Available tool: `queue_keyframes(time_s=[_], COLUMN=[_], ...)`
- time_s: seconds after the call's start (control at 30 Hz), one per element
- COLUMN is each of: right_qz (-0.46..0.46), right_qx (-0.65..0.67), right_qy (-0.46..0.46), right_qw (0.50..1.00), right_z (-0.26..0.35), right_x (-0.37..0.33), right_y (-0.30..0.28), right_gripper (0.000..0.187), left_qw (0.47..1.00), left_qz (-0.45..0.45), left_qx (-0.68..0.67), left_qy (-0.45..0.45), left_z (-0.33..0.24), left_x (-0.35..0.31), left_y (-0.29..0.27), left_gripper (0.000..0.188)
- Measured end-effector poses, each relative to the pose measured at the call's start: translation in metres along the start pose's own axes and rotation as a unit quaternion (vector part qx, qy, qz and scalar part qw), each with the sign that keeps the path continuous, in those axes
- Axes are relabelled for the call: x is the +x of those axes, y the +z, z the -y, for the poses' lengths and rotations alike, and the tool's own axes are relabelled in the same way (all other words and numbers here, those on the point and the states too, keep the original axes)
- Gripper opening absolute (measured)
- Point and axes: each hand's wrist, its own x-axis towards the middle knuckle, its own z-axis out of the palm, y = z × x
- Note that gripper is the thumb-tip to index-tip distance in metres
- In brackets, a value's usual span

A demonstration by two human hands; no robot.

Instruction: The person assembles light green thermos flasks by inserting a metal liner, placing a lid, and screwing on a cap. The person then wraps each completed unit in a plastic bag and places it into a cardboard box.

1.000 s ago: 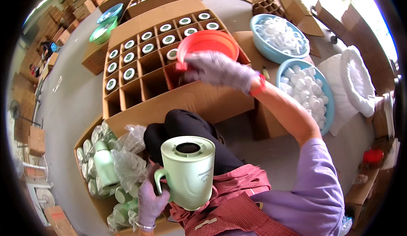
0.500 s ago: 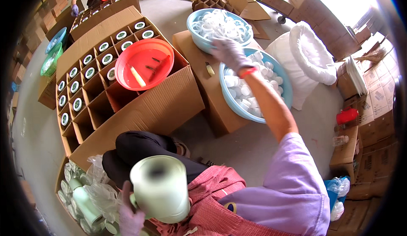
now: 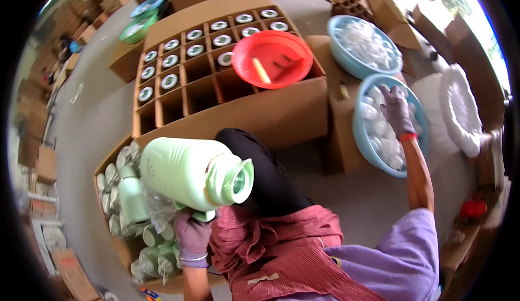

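The left hand (image 3: 193,233), in a pale purple glove, is closed around the handle of a light green pot (image 3: 176,171), holding it tilted on its side, with its open mouth turned to the right; no lid or stopper shows on it, so its closing looks not yet done. Below and to the left of the pot stands an open carton (image 3: 123,255) with a green bottle (image 3: 132,198), more green pieces and crumpled clear plastic wrap (image 3: 158,211), a supply that looks far from used up. Further on, in the middle, is a divided carton (image 3: 244,119). White-topped containers (image 3: 169,81) stand in its two farther rows and in part of the third, while the visible cells of the nearest row show only bare dividers; I judge it more than half filled, though a red bowl (image 3: 246,46) resting on top hides some cells. In the bowl lie a pale yellow stick (image 3: 260,70) and some thin dark pieces. To the right, the right hand (image 3: 396,109), also gloved, is over a blue basin (image 3: 358,133) of white caps (image 3: 376,125), its fingers parted; I see nothing gripped, and cannot tell whether it touches a cap. Just beyond is another blue basin (image 3: 346,63) with whitish rings (image 3: 368,41), and rightmost stands a white sack (image 3: 463,106).
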Motion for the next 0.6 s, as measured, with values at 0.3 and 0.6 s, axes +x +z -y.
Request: queue_keyframes(time_s=[0.3, 0.6], right_qz=[-0.133, -0.174], right_qx=[0.816, 0.628], right_qy=[-0.18, -0.297], right_qw=[0.534, 0.698], right_z=[0.31, 0.337], right_x=[-0.08, -0.077], right_y=[-0.157, -0.185], right_gripper=[0.04, 0.07], left_qw=[0.992, 0.989], left_qz=[-0.093, -0.065], left_qx=[-0.08, -0.105], left_qy=[0.032, 0.075], left_z=[0.019, 0.032], left_x=[0.004, -0.012], left_y=[0.066, 0.058], left_gripper=[0.022, 0.022])
